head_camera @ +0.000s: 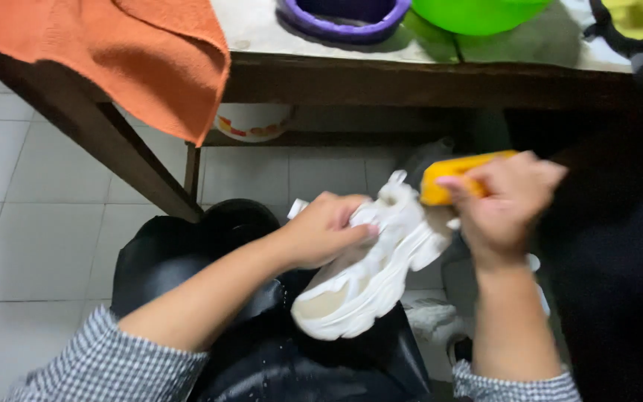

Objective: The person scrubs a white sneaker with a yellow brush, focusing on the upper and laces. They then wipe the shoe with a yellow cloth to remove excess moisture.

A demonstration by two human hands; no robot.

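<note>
A home wash area: white tiled floor (46, 223), wooden table (411, 78), plastic basins (478, 11).

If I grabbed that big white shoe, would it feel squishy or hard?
The white shoe probably feels firm underneath: its chunky sole looks thick. The upper likely gives a bit where the left hand grips it. It may be slippery if wet; I can't tell.

View: a single head-worn camera; no second view shares the scene
Direction: it looks steeply down and forward, toward the wooden table (411, 85)
Table in frame: its edge runs across the top, so the camera sits above and just back from it
Below the table: white floor tiles (31, 223) fill the left; the person's lap fills the bottom
Nearness: close; both forearms rise from the bottom edge, and the left hand (327, 231) and right hand (504, 201) sit mid-frame, below the table edge
</note>
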